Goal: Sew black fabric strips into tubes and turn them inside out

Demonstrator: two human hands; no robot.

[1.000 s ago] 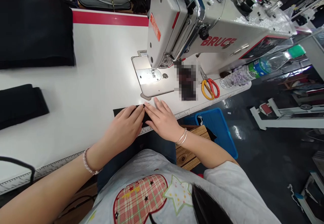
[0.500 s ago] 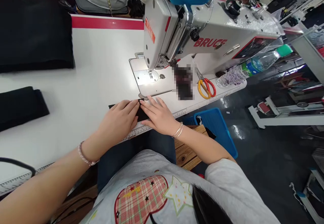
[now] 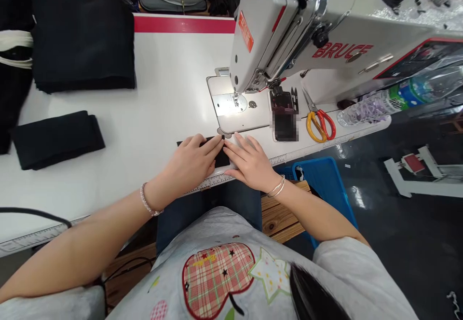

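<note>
A small piece of black fabric lies at the table's front edge, partly covered by my hands. My left hand rests flat over its left part, fingers extended and its thumb by the near side. From the right, my right hand lies with fingers stretched out, its fingertips at the fabric's right end. The fingertips of both hands nearly meet there. Just beyond them is the sewing machine's metal plate, under the presser foot of the white sewing machine.
Folded black fabric and a larger dark stack lie at left. Right of the plate are a phone, scissors and a plastic bottle. A blue basket sits below the table's right side, beside a wooden surface.
The camera view has shifted, so the table and machine appear farther right and more of the left side shows. Both hands stay on the black fabric with almost the same pose.
</note>
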